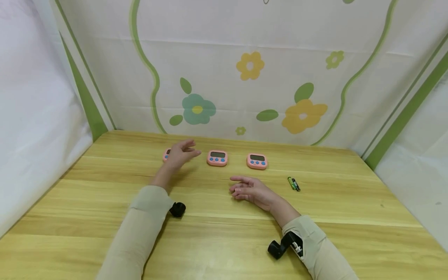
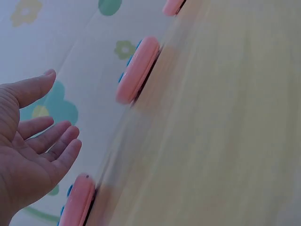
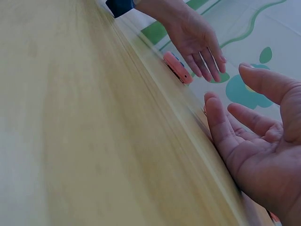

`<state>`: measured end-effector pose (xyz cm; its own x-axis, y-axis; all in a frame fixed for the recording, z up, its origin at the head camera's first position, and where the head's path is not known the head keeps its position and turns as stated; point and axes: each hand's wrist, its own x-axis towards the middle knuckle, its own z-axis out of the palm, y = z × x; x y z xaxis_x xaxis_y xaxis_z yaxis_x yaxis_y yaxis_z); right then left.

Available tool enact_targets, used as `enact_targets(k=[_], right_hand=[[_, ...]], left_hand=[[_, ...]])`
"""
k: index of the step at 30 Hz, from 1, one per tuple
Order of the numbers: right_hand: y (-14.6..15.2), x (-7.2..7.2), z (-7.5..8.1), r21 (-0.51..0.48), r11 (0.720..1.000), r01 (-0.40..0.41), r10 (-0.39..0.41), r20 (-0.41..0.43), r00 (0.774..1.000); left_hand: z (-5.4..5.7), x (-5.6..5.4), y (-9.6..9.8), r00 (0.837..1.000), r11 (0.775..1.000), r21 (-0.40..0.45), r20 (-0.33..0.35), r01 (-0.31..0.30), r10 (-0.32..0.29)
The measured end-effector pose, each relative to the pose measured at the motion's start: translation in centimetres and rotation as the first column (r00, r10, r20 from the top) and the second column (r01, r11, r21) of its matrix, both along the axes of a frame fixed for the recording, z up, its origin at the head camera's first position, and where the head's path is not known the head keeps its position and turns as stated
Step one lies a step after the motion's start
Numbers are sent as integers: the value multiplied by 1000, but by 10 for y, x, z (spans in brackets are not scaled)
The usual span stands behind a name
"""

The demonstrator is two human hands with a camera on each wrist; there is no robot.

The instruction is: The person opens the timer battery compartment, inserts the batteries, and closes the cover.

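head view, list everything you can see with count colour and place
timers: 3, pink with dark screens and blue buttons, in a row along the table's far side
batteries: 2, green and dark, side by side at the right, nearer than the timers
table: 1, yellowish wood grain, under everything
backdrop: 1, white with printed flowers, leaves and green bands, behind the table
side panels: 2, white, left and right
sleeves: 2, beige, on the forearms
wrist cameras: 2, black, one per wrist
left hand: 1, bare, partly hiding the leftmost timer
right hand: 1, bare, nearer than the timers
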<state>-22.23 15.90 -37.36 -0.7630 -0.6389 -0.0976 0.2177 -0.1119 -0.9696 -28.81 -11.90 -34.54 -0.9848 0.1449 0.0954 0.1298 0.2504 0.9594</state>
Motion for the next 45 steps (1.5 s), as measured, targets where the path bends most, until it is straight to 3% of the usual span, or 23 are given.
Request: enact_targets(k=[7, 16, 22, 28, 37, 39, 45], right_hand=[[-2, -1, 0, -4, 1000, -12, 12, -2, 1000], [-5, -1, -2, -9, 1000, -23, 23, 0, 1000], [-3, 1, 0, -5, 1000, -25, 25, 3, 1000], [1, 2, 3, -2, 1000, -1, 1, 2, 1000], [2, 1, 4, 4, 1000, 6, -6, 3, 1000], [1, 1, 4, 3, 1000, 2, -2, 4, 1000], [1, 1, 2, -12, 1000, -11, 12, 15, 1000]], left_hand=[[-9, -8, 20, 999, 999, -35, -4, 36, -36], [-26, -14, 28, 998, 997, -46, 19, 56, -55], [-31, -15, 33, 998, 989, -131, -2, 68, -69], [-35, -23, 46, 996, 960, -268, -28, 77, -88], [-37, -25, 51, 993, 889, -457, -87, 26, -74], [-38, -24, 51, 993, 892, -451, -97, 21, -72], [-40, -21, 50, 993, 939, -345, -114, -5, -37]])
